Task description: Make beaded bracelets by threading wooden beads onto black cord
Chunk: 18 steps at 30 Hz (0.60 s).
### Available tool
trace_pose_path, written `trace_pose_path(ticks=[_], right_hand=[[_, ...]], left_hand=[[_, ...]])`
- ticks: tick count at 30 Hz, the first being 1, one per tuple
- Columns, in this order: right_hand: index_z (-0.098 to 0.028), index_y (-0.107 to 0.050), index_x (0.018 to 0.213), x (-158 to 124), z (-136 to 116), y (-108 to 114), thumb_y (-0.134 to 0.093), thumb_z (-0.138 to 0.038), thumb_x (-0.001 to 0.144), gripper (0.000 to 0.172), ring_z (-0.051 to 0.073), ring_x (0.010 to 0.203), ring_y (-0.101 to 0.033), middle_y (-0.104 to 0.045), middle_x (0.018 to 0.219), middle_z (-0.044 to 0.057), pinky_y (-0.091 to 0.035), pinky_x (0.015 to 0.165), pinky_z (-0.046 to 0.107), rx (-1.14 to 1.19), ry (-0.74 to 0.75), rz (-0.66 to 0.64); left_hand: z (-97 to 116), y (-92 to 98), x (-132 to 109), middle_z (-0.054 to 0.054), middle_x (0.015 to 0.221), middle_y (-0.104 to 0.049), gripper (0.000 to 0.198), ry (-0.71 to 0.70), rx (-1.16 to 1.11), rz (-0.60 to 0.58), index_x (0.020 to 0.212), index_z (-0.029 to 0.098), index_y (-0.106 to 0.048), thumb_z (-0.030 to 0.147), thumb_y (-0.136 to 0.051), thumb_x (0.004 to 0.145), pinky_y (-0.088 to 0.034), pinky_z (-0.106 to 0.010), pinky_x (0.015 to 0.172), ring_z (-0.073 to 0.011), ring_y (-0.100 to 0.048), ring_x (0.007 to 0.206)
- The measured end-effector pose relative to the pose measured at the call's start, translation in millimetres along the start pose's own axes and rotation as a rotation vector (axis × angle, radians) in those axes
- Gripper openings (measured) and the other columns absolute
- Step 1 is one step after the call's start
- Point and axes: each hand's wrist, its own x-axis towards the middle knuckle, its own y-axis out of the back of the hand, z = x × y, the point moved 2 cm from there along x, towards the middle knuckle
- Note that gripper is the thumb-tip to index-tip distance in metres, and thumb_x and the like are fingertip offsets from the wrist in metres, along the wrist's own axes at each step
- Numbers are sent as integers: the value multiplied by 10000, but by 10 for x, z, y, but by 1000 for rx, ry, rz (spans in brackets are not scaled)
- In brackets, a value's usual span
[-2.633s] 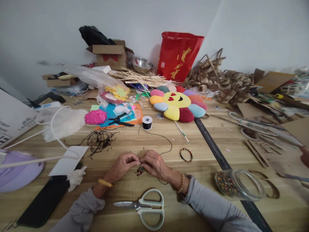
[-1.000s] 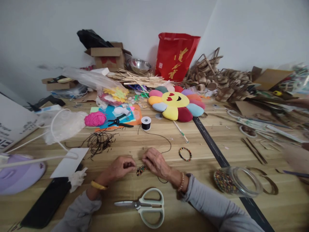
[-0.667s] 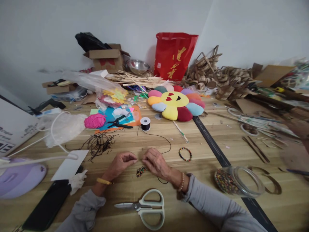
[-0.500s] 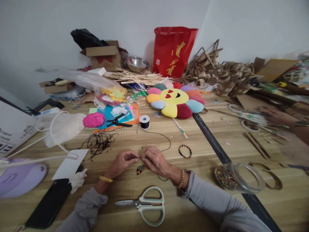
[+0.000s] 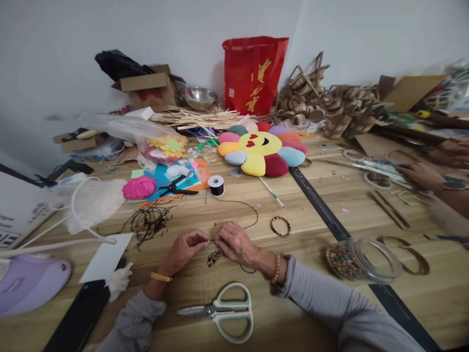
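My left hand [image 5: 186, 246] and my right hand [image 5: 235, 243] rest on the wooden table [image 5: 205, 293], fingertips meeting in a pinch on a thin black cord. A short string of dark coloured beads [image 5: 214, 257] hangs from the cord just below the fingers. The cord runs back in a loop to a black spool [image 5: 216, 185]. Pale green scissors [image 5: 223, 311] lie shut on the table close in front of me. A finished bead bracelet [image 5: 280, 226] lies to the right of my right hand.
A tipped glass jar of beads [image 5: 357, 260] lies right. A flower cushion [image 5: 261, 150], red bag [image 5: 253, 73], cardboard boxes and wooden strips crowd the back. Cord scraps [image 5: 148, 220], a black phone [image 5: 78, 318] and a purple cap [image 5: 31, 283] lie left. Another person's hands [image 5: 421, 173] work far right.
My hands stay pinched on the cord and beads with only small finger shifts. The view has swung slightly left. Another person's hands have come into view at the far right.
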Motion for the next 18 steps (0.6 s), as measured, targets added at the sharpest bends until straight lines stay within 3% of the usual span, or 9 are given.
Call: trace_pose_path(ticks=[18], right_hand=[[-185,-539,858,-13,14,-29,-454,-210,937,118,180,802,-527,-597,822,60,-423,799,331,36,27,-57]], left_hand=[[9,-37,-16,-38,726,-700,190,2,-6,-35,735,140,-673,319,-707,679,-505,-285,712,-172,-629,714]])
